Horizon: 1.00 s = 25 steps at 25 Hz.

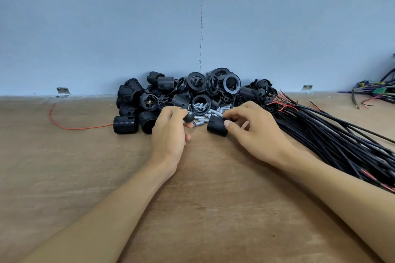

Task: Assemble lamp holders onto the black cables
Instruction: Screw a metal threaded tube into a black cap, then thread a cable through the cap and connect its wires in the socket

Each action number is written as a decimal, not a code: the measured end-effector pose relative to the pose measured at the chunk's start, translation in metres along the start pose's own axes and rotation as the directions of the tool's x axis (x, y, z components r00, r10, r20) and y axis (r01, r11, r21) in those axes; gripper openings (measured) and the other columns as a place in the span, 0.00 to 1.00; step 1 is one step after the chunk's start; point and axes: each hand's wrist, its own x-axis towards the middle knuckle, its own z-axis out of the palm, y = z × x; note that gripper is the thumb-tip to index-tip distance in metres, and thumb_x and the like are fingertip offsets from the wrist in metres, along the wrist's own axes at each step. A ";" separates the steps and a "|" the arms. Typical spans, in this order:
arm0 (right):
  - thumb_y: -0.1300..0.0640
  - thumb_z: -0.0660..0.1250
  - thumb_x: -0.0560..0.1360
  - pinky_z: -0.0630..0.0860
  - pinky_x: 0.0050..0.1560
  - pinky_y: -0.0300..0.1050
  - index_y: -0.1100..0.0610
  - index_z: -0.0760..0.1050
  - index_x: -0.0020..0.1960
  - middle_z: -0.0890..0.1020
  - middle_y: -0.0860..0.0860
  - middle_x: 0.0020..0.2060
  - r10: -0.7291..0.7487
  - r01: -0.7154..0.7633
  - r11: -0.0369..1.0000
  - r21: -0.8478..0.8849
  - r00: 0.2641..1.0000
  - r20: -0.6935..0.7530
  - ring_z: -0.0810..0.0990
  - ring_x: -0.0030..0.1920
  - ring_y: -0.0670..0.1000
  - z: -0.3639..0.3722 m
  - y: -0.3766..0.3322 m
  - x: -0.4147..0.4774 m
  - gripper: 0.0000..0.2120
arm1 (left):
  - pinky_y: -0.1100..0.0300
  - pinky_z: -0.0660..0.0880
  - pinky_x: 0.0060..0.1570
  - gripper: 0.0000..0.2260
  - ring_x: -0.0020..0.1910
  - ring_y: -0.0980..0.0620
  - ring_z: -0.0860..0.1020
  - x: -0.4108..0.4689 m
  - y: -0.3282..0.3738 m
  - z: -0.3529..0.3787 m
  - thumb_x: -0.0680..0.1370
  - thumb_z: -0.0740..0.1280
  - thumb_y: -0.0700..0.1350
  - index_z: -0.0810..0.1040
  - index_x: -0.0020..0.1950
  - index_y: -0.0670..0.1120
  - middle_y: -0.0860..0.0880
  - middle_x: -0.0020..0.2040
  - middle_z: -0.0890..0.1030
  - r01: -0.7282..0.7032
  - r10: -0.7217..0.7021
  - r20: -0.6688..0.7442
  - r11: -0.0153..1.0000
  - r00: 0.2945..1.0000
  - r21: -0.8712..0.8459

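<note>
Desk [85,166]: wooden, running back to a blue wall.
Black cables [333,139]: a thick bundle lying on my right, red wire ends fanned toward the pile.
Pile of lamp holders [192,89]: heaped against the wall, threaded bodies and rings mixed.
My right hand [254,132]: fingers curled round one threaded lamp holder [217,127], just in front of the pile.
My left hand [171,132]: fingers pinching a small rounded black part [189,118].
Metal tubes [203,116]: scattered between my hands.
</note>
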 end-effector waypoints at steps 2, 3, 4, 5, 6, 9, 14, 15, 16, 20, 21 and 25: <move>0.49 0.72 0.75 0.67 0.43 0.28 0.43 0.77 0.49 0.77 0.42 0.46 0.004 -0.004 1.000 -0.020 1.000 0.030 0.77 0.45 0.39 -0.002 -0.005 0.001 0.05 | 0.56 0.69 0.35 0.09 0.30 0.52 0.75 -0.001 0.000 0.001 0.74 0.63 0.52 0.78 0.47 0.49 0.49 0.38 0.83 -0.003 0.003 0.017 1.000 1.000 0.024; 0.47 0.73 0.74 0.68 0.41 0.30 0.43 0.75 0.48 0.77 0.42 0.44 0.017 -0.015 0.999 -0.038 0.998 0.054 0.77 0.43 0.40 -0.001 -0.006 0.001 0.07 | 0.56 0.69 0.36 0.08 0.30 0.52 0.76 -0.001 0.000 0.002 0.75 0.63 0.52 0.78 0.47 0.50 0.49 0.38 0.84 -0.007 0.006 0.022 1.000 1.000 0.030; 0.46 0.73 0.73 0.70 0.40 0.33 0.43 0.74 0.47 0.78 0.43 0.41 0.033 -0.030 0.999 -0.045 0.997 0.074 0.77 0.40 0.41 0.000 -0.008 0.002 0.09 | 0.56 0.69 0.36 0.07 0.30 0.52 0.76 0.000 -0.001 0.001 0.76 0.64 0.51 0.79 0.47 0.50 0.48 0.38 0.84 -0.010 0.010 0.022 0.999 1.000 0.031; 0.46 0.74 0.73 0.72 0.39 0.37 0.44 0.73 0.47 0.78 0.44 0.39 0.048 -0.045 0.998 -0.035 0.995 0.088 0.78 0.38 0.42 0.000 -0.009 0.004 0.10 | 0.56 0.69 0.36 0.05 0.30 0.52 0.76 0.000 -0.001 0.001 0.78 0.64 0.49 0.79 0.47 0.50 0.48 0.38 0.84 -0.013 0.012 0.021 0.999 1.000 0.029; 0.47 0.74 0.73 0.74 0.40 0.39 0.44 0.73 0.48 0.78 0.45 0.39 0.062 -0.061 0.998 -0.011 0.993 0.103 0.78 0.37 0.44 0.000 -0.011 0.005 0.10 | 0.56 0.69 0.36 0.05 0.30 0.52 0.76 0.000 -0.001 0.001 0.79 0.64 0.48 0.79 0.48 0.50 0.48 0.38 0.84 -0.013 0.012 0.019 1.000 1.000 0.027; 0.51 0.75 0.72 0.78 0.52 0.44 0.46 0.74 0.57 0.80 0.44 0.47 0.118 -0.131 0.991 0.042 0.969 0.217 0.80 0.45 0.45 -0.002 -0.014 0.009 0.17 | 0.56 0.69 0.37 0.04 0.30 0.52 0.77 0.000 -0.002 0.000 0.80 0.65 0.47 0.79 0.48 0.50 0.48 0.39 0.84 -0.019 0.018 0.027 0.999 0.999 0.031; 0.50 0.76 0.72 0.74 0.49 0.36 0.46 0.77 0.59 0.80 0.44 0.50 0.133 -0.145 0.988 0.057 0.977 0.169 0.80 0.47 0.45 -0.003 -0.015 0.010 0.17 | 0.58 0.69 0.36 0.04 0.30 0.52 0.77 0.000 -0.001 0.001 0.81 0.65 0.46 0.79 0.49 0.49 0.44 0.42 0.85 -0.016 0.015 0.030 0.999 0.999 0.033; 0.50 0.75 0.72 0.72 0.46 0.32 0.45 0.77 0.59 0.78 0.43 0.51 0.134 -0.143 0.988 0.060 0.981 0.142 0.79 0.46 0.43 -0.006 -0.014 0.011 0.17 | 0.58 0.69 0.36 0.04 0.31 0.53 0.77 0.000 -0.001 0.001 0.81 0.65 0.47 0.79 0.49 0.50 0.44 0.42 0.85 -0.015 0.014 0.032 0.999 0.999 0.036; 0.50 0.75 0.72 0.69 0.45 0.28 0.44 0.77 0.59 0.77 0.41 0.51 0.138 -0.147 0.987 0.063 0.983 0.122 0.78 0.46 0.41 -0.008 -0.013 0.014 0.16 | 0.59 0.69 0.36 0.04 0.31 0.53 0.77 -0.001 -0.001 0.001 0.81 0.65 0.47 0.78 0.49 0.50 0.44 0.43 0.85 -0.015 0.014 0.034 0.999 0.999 0.039; 0.50 0.74 0.73 0.67 0.42 0.23 0.44 0.77 0.60 0.77 0.37 0.47 0.122 -0.128 0.990 0.058 0.988 0.090 0.77 0.43 0.38 -0.008 -0.013 0.019 0.17 | 0.59 0.69 0.36 0.04 0.31 0.53 0.77 -0.001 0.000 0.001 0.81 0.64 0.47 0.78 0.50 0.50 0.45 0.42 0.85 -0.012 0.010 0.044 0.999 0.999 0.050; 0.50 0.74 0.73 0.67 0.42 0.24 0.45 0.77 0.62 0.77 0.37 0.47 0.102 -0.107 0.993 0.041 0.989 0.106 0.77 0.41 0.39 -0.005 -0.013 0.019 0.17 | 0.59 0.69 0.36 0.04 0.31 0.53 0.77 -0.001 0.000 0.001 0.81 0.65 0.47 0.79 0.50 0.50 0.46 0.42 0.85 -0.010 0.008 0.043 0.999 0.999 0.053; 0.53 0.74 0.75 0.71 0.48 0.35 0.48 0.75 0.67 0.77 0.39 0.49 0.047 -0.050 0.999 0.021 0.989 0.138 0.77 0.41 0.40 0.007 -0.012 0.018 0.22 | 0.63 0.70 0.33 0.03 0.30 0.55 0.77 -0.002 0.000 0.001 0.80 0.66 0.48 0.79 0.51 0.50 0.49 0.40 0.85 -0.010 0.007 0.054 0.998 0.999 0.068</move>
